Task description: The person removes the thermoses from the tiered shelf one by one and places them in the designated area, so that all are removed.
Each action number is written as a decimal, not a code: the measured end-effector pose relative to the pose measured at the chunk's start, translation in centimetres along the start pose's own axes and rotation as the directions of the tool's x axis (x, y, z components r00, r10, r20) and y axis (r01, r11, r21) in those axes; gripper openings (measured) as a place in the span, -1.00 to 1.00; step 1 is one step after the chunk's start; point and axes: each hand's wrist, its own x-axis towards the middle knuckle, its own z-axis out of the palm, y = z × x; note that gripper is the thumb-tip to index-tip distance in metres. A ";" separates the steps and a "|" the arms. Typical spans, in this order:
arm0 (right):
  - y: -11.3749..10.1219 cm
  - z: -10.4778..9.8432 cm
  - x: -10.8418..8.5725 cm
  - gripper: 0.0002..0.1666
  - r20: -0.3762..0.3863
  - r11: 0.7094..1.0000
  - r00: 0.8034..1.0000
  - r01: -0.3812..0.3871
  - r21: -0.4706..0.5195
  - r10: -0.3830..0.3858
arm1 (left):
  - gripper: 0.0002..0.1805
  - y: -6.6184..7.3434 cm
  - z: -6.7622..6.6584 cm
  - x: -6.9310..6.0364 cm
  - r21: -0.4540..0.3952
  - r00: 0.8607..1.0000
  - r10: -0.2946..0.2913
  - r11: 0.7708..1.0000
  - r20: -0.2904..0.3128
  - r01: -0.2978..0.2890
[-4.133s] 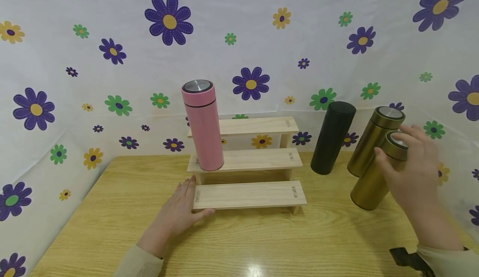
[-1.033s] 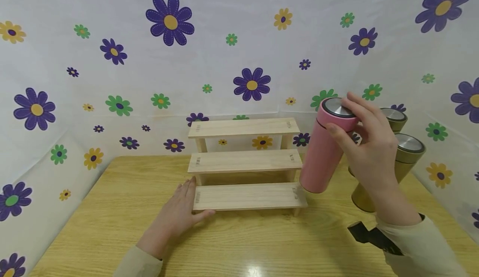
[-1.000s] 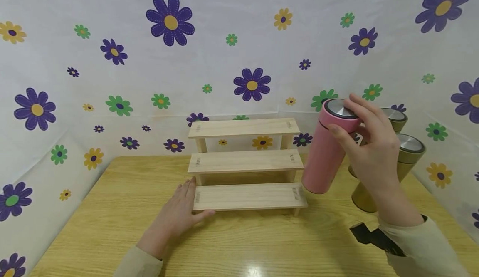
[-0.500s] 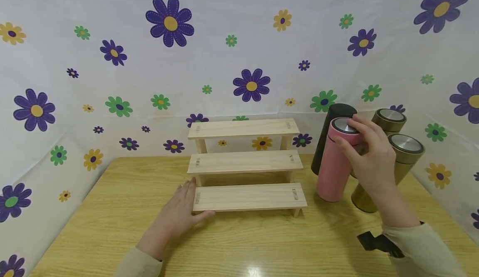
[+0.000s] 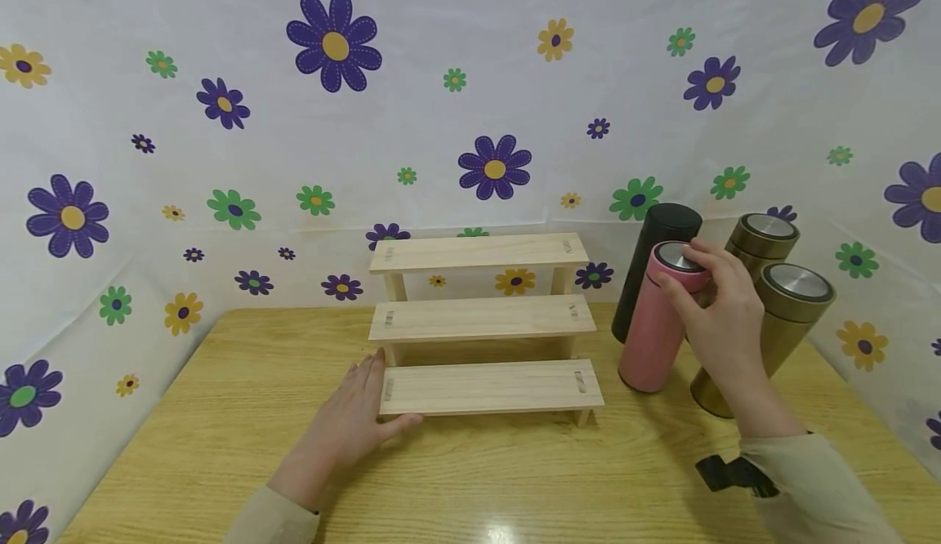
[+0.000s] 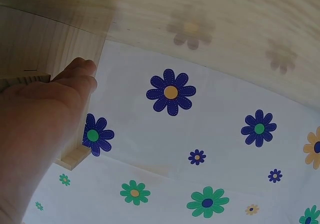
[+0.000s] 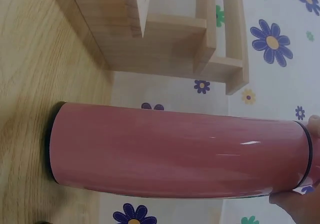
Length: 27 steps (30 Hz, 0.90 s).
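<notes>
My right hand (image 5: pixel 724 307) grips the pink thermos bottle (image 5: pixel 653 336) round its lid, the thumb on the near side and fingers on the far side. The bottle is upright at the right of the table; in the right wrist view its dark base (image 7: pixel 54 143) appears to be at the tabletop. My left hand (image 5: pixel 349 417) lies against the left side of a three-step wooden shelf (image 5: pixel 488 386), fingers straight, thumb along the lowest step's front edge. In the left wrist view, that hand (image 6: pixel 47 114) touches the wooden side.
A black thermos bottle (image 5: pixel 647 266) stands just behind the pink one, partly covered by it. Two gold thermos bottles (image 5: pixel 797 307) stand to the right, partly behind my right hand. A flower-print cloth (image 5: pixel 426 119) hangs behind and beside the wooden table (image 5: pixel 441 479).
The pink bottle has gone from the shelf's middle step to the right, then down beside the black bottle. My right hand has left a gold bottle and holds the pink one. The left hand stays put.
</notes>
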 end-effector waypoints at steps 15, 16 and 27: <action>0.3 -0.7 0.1 -0.44 0.034 0.999 0.999 0.015 -0.041 -0.014 | 0.26 -0.1 -0.1 0.2 -0.016 1.000 -0.005 1.000 -0.003 0.004; 0.3 -0.8 0.0 -0.44 0.040 0.999 0.999 0.019 -0.040 -0.017 | 0.26 -0.1 -0.1 0.2 -0.017 1.000 -0.005 1.000 -0.003 0.005; 0.2 -0.9 -1.3 -0.18 0.014 0.903 0.913 0.406 -0.142 -0.408 | 0.26 -0.2 0.0 0.3 -0.028 1.000 -0.007 1.000 -0.003 0.007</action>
